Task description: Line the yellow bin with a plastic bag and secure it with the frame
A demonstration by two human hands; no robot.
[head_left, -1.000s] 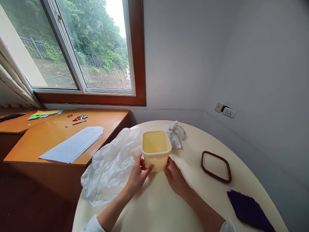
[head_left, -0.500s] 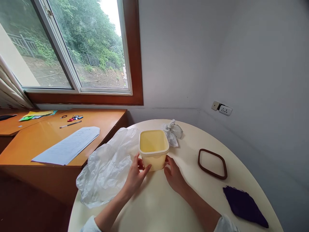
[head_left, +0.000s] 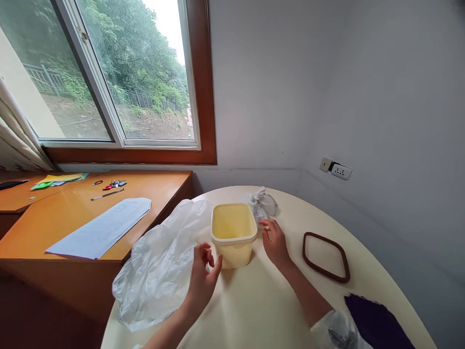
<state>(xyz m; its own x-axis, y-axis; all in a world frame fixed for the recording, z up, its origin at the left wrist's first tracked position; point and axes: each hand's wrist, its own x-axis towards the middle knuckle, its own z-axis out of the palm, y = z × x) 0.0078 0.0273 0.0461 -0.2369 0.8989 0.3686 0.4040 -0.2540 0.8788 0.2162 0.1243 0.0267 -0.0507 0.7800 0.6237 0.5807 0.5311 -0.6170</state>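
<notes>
Between the left grip (head_left: 202, 277) and right grip (head_left: 276, 244), both half-curled and seemingly empty, stands the yellow tub (head_left: 236, 254); handling it looks the step in hand, a firm hold calling for closing inward; past the right grip lies a knotted bag (head_left: 268, 203)

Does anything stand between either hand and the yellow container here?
Nothing visible does. The left hand is at the yellow container's near-left side, the right hand to its right; the tied white bag lies beyond the right fingertips.

No legible text (papers (head_left: 103, 228) too blurry)
</notes>
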